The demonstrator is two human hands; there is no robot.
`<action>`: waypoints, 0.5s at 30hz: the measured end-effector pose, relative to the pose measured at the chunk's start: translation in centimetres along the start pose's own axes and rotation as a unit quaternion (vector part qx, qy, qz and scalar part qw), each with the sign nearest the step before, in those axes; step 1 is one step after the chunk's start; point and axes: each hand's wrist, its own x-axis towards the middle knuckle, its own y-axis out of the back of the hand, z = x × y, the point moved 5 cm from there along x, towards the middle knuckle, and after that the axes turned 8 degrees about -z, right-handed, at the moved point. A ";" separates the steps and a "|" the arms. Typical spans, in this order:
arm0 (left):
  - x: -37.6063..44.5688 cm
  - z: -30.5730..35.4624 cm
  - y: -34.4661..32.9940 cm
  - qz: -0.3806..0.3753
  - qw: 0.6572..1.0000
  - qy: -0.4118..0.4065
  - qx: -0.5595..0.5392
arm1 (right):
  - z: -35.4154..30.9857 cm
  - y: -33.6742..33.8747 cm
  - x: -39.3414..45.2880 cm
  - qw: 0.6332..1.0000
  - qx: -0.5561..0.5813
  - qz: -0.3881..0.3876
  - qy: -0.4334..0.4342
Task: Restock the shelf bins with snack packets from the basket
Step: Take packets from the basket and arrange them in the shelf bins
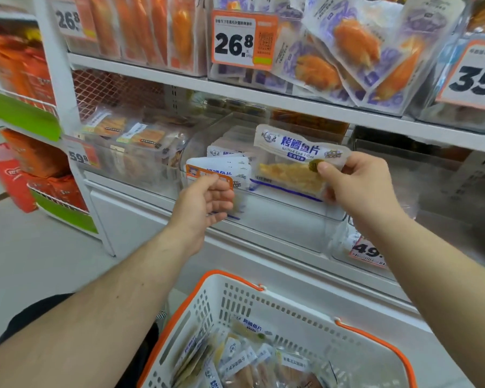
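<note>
My right hand (359,186) pinches a grilled cod fillet packet (294,161) by its right edge, holding it upright over the clear shelf bin (277,219). Inside that bin stand several packets of the same kind (224,166), packed at its left side. My left hand (207,203) hovers at the bin's front wall with fingers loosely curled and nothing in it. Below, the white basket with orange rim (235,301) holds several more snack packets (252,357).
A neighbouring clear bin (129,152) at the left holds brown snack packs behind a 59.8 price tag. The upper shelf (263,96) carries bins of orange and purple packets. A 49 price tag (367,252) sits by my right forearm. Floor lies at left.
</note>
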 end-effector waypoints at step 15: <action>0.3 -0.2 -0.9 0.010 1.000 0.014 -0.004 | 3.5 -5.9 3.6 0.963 -0.169 -0.152 -0.148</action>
